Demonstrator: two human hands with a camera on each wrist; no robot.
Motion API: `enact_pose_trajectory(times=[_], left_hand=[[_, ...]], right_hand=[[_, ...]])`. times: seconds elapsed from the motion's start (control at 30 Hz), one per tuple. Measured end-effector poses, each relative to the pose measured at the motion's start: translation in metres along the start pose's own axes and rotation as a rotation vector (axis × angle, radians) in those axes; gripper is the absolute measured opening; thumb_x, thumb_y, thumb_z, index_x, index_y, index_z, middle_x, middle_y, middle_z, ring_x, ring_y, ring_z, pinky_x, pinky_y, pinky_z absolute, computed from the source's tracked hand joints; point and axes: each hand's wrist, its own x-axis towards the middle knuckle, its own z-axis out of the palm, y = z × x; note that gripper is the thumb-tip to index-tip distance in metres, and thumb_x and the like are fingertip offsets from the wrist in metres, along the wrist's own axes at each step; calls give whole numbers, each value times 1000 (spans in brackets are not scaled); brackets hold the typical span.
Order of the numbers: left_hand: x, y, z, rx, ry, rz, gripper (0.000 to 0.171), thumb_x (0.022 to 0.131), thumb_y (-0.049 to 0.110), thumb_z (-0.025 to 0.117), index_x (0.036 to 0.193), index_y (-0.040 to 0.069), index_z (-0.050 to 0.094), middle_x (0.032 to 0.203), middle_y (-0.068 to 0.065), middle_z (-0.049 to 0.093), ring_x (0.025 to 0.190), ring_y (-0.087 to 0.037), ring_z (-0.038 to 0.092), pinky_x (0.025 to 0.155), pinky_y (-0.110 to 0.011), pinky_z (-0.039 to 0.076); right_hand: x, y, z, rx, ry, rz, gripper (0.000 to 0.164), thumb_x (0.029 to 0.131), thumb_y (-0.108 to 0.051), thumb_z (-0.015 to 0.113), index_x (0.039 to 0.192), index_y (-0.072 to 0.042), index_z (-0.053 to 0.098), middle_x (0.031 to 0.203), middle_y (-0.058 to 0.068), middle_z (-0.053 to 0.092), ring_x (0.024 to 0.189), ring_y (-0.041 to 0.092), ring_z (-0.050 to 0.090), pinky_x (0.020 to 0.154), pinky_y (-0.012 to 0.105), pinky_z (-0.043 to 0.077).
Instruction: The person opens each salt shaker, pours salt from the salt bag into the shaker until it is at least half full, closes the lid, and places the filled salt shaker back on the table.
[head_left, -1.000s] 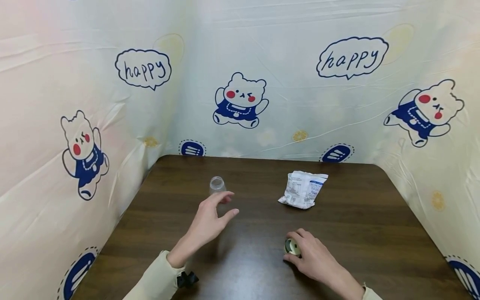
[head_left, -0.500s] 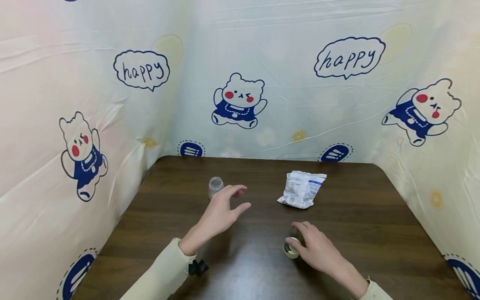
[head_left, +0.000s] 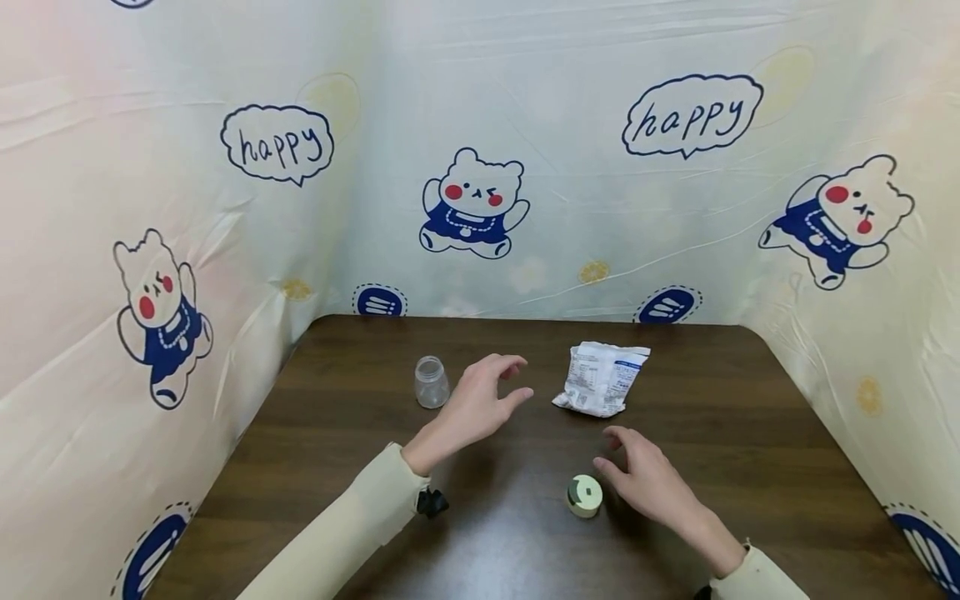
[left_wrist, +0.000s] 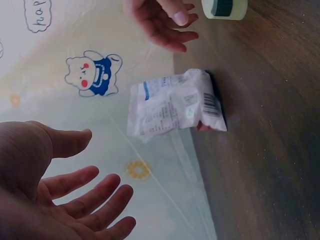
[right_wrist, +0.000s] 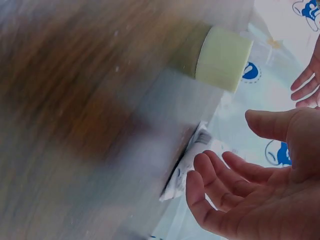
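Observation:
A white snack packet [head_left: 602, 379] with blue and dark print lies toward the back right of the table. My left hand [head_left: 480, 398] hangs in the air left of it, fingers spread and holding nothing; the left wrist view shows its palm facing the packet [left_wrist: 172, 105]. Near the front stands a short, pale green round lid [head_left: 585, 496] with a dark green patch. Just right of the lid, my right hand [head_left: 648, 479] is loosely bent and holds nothing. Behind my left wrist, an uncapped clear jar [head_left: 431, 383] stands upright.
The dark wooden table [head_left: 360, 467] has a back edge that meets a pale curtain [head_left: 570, 208] printed with bears. This curtain also closes in the left and right sides.
My left hand has moved right, away from the jar and toward the packet. My right hand has let go of the lid and drawn off to the right, leaving it on the table.

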Motion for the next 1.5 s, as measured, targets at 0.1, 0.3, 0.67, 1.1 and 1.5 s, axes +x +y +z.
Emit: enact_pose_trajectory(times=[0.1, 0.3, 0.67, 1.1, 1.5], left_hand=[[9, -1, 7, 20, -13, 6, 39, 99, 23, 77, 134, 9, 68, 119, -6, 68, 114, -25, 64, 96, -43, 52], [22, -2, 19, 43, -35, -3, 38, 100, 23, 76, 133, 8, 68, 118, -6, 67, 113, -25, 64, 95, -41, 52], [57, -1, 28, 74, -58, -55, 41, 103, 26, 73, 140, 9, 65, 123, -7, 66, 115, -23, 62, 95, -41, 52], [88, 6, 45, 81, -113, -77, 38, 104, 27, 71, 138, 9, 66, 125, -8, 66, 116, -25, 60, 94, -40, 51], [110, 13, 66, 120, -158, -51, 39, 109, 26, 63, 144, 9, 63, 132, -10, 65, 111, -20, 61, 89, -35, 53]], right_hand=[[4, 5, -4, -4, 5, 17, 46, 98, -19, 76, 135, 3, 61, 118, 15, 68, 87, 20, 58, 78, 43, 50], [11, 16, -9, -14, 10, 65, 50, 98, -18, 75, 138, 6, 57, 120, 20, 68, 96, 30, 64, 82, 50, 53], [32, 34, -24, 25, -9, 124, 60, 100, -20, 73, 143, 12, 46, 127, 29, 63, 105, 40, 64, 88, 57, 53], [49, 50, -19, 20, -54, 120, 63, 99, -24, 75, 142, 13, 47, 140, 36, 56, 119, 47, 59, 99, 62, 48], [60, 54, -18, 35, -46, 107, 63, 97, -20, 77, 141, 14, 48, 136, 36, 57, 120, 48, 60, 98, 61, 48]])
